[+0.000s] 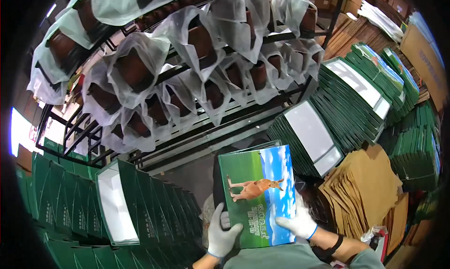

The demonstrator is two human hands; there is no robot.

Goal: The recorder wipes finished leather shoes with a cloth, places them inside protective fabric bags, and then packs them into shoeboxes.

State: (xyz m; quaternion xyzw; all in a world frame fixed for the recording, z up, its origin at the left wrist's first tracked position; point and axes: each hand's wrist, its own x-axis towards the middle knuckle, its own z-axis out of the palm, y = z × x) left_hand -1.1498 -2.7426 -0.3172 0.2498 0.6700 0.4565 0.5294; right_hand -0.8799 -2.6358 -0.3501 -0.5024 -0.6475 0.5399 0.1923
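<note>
In front of my body is a flat rectangular cardboard box [248,217], printed with a green field, a blue cloudy sky and a brown kangaroo. Its printed face is turned up toward me, and the kangaroo lies sideways. My right hand [300,223], in a white glove, grips the right edge with the thumb on the print and the fingers mostly hidden behind. At the lower left edge, my left hand [223,232], also white-gloved, is closed on the box, its thumb pointing at the corner. What lies beneath the box is hidden.
Nested green boxes with white insides [117,205] are stacked at left, more green boxes [311,137] at right. Brown cardboard sheets [361,189] lie by my right arm. Ahead, a black metal rack [225,51] holds brown pots [201,41] wrapped in white sheeting.
</note>
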